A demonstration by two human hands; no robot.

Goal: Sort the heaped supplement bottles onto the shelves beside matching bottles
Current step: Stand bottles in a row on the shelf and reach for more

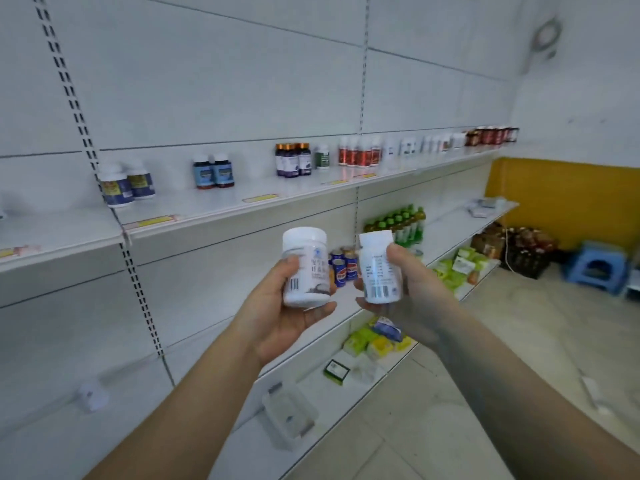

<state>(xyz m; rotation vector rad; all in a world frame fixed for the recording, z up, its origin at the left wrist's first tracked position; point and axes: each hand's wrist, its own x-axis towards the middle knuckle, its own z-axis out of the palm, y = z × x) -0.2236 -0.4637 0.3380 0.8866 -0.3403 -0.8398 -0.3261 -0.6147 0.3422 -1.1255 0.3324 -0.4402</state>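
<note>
White wall shelving runs off to the right toward a yellow wall (568, 199) and a blue stool (597, 268) on a pale tiled floor. The top shelf (214, 211) carries spaced groups of supplement bottles (214, 171); lower shelves hold green drink bottles (401, 221), cans and green packets. Both forearms reach forward at mid-height. The left hand (277, 320) grips a wide white jar (305, 268) upright, and the right hand (412, 292) grips a slimmer white bottle (378, 268), tilted slightly, just beside it.
</note>
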